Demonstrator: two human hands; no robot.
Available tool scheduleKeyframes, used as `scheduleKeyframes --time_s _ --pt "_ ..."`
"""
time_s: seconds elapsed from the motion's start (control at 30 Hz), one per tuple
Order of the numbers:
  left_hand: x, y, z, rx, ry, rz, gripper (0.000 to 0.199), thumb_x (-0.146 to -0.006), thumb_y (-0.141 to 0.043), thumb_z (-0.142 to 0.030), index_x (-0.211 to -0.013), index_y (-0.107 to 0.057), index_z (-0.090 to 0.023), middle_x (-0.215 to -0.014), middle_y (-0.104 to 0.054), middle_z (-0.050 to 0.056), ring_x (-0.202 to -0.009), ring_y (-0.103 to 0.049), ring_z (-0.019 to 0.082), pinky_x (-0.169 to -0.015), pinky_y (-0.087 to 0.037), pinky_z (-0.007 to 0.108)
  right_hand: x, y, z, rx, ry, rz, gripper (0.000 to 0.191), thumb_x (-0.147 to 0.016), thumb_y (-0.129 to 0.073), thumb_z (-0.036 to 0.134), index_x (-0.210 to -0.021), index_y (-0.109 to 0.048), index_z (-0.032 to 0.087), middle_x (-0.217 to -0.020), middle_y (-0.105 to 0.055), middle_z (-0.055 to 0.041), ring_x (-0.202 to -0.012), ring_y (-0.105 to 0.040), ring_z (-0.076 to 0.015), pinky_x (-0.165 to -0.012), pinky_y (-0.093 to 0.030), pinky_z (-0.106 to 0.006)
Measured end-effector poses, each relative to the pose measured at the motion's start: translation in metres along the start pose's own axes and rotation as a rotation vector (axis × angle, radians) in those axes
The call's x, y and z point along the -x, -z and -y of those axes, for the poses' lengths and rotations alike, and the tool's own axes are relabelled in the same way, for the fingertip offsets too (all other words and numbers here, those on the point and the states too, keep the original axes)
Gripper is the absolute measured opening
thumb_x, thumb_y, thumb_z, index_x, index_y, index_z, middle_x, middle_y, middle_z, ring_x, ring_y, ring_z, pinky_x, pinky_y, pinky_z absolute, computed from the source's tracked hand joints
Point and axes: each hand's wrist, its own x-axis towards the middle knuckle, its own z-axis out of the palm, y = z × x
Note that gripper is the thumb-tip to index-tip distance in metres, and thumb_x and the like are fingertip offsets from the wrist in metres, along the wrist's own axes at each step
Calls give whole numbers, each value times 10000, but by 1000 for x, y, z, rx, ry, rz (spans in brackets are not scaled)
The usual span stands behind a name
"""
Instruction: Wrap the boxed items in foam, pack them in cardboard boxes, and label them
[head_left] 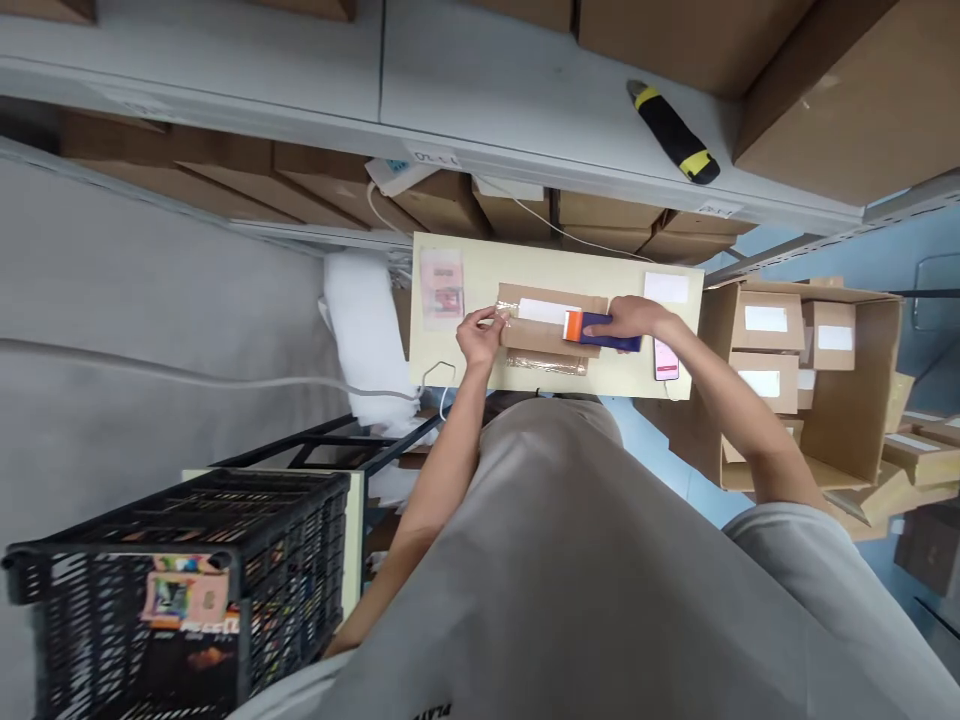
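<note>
On the pale yellow table (555,266) lies a flat brown cardboard piece (532,336) with clear tape at its left end and along its near part. A long white item (540,311) rests on the cardboard. My left hand (481,336) pinches the left edge of the cardboard, where the tape is. My right hand (628,318) is wrapped round a dark blue box with an orange and white end (574,326), held over the right part of the cardboard.
A phone (665,362) and a white label (666,288) lie at the table's right, a pink packet (442,285) at its left. A cutter (675,132) rests on the shelf above. A large carton (855,420) stands right, a black crate (292,560) lower left.
</note>
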Motion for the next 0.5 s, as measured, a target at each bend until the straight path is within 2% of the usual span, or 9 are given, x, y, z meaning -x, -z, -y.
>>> scheduleKeyframes --time_s 0.07,0.13,0.2,0.27,0.37,0.5 --pt "1 -2 0 -6 20 -34 314 -805 -859 -311 -1086 -870 -170 -1018 -821 67 -699 -551 143 -733 -537 308 24 16 -38 38 -69 115 796 -851 -726 972 -781 -794 181 -600 -693 -95 -640 -676 -250 -644 -470 -364" --pt "2 -5 1 -14 30 -55 330 -807 -856 -301 -1108 -873 -167 -1043 -829 70 -718 -575 142 -749 -547 304 47 29 -76 50 -100 144 829 -829 -696 1017 -718 -768 199 -607 -682 -97 -611 -656 -245 -622 -451 -372" --pt "3 -7 3 -28 34 -67 341 -807 -858 -297 -1123 -874 -169 -1076 -835 73 -755 -618 146 -774 -560 297 61 34 -108 4 -82 161 839 -810 -684 1042 -700 -753 214 -626 -685 -90 -602 -647 -236 -606 -439 -368" --pt "2 -9 4 -39 43 -76 345 -809 -862 -304 -1127 -871 -170 -1099 -837 78 -789 -656 151 -785 -567 293 61 30 -129 -19 -83 158 823 -806 -704 1033 -704 -746 217 -648 -692 -92 -630 -663 -243 -613 -438 -369" --pt "1 -11 6 -56 57 -86 350 -806 -874 -328 -1117 -863 -167 -1099 -833 83 -816 -686 161 -787 -575 295 42 13 -137 33 -155 102 756 -801 -799 956 -789 -771 201 -699 -714 -120 -749 -720 -302 -669 -465 -385" --pt "1 -11 7 -89 69 -85 378 -803 -871 -373 -1121 -854 -170 -1104 -834 93 -840 -701 173 -802 -600 311 10 -10 -120 83 -239 26 709 -796 -876 870 -947 -808 180 -782 -761 -157 -896 -764 -372 -772 -533 -419"
